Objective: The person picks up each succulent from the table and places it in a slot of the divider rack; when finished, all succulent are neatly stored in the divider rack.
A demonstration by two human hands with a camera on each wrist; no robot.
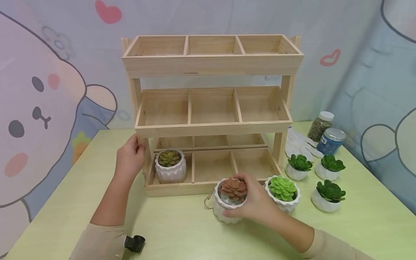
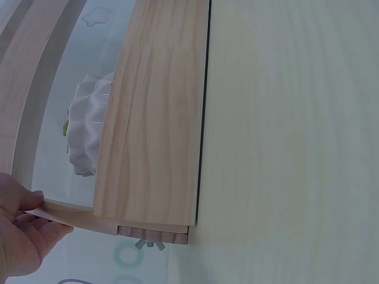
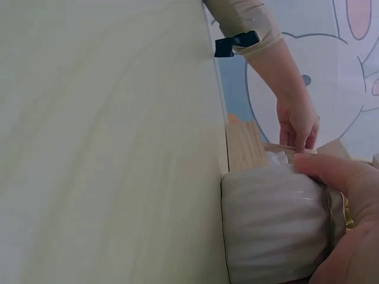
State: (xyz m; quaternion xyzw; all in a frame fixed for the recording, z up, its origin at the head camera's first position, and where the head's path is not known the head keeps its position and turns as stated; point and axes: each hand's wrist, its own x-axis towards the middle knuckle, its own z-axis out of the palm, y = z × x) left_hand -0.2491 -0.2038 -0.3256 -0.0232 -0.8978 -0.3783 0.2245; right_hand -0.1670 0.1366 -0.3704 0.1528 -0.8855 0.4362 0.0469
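Note:
My left hand (image 1: 130, 156) pinches the left leg of a three-tier wooden plant stand (image 1: 212, 66); in the left wrist view its thumb and fingers hold a thin wooden upright (image 2: 77, 218). My right hand (image 1: 255, 200) grips a white ribbed pot (image 1: 224, 213) with a reddish succulent (image 1: 233, 188) in it, in front of the bottom tier. Twine is tied around this pot near its rim, visible in the right wrist view. Another white pot (image 1: 171, 172), holding a brownish-green succulent, sits in the bottom tier's left compartment.
A white pot with a bright green succulent (image 1: 282, 188) stands just right of my right hand. Farther right are several small pots with dark green succulents (image 1: 330, 190). White gloves (image 1: 299, 142), a jar with a white lid (image 1: 321, 126) and a blue jar (image 1: 330, 141) lie behind them.

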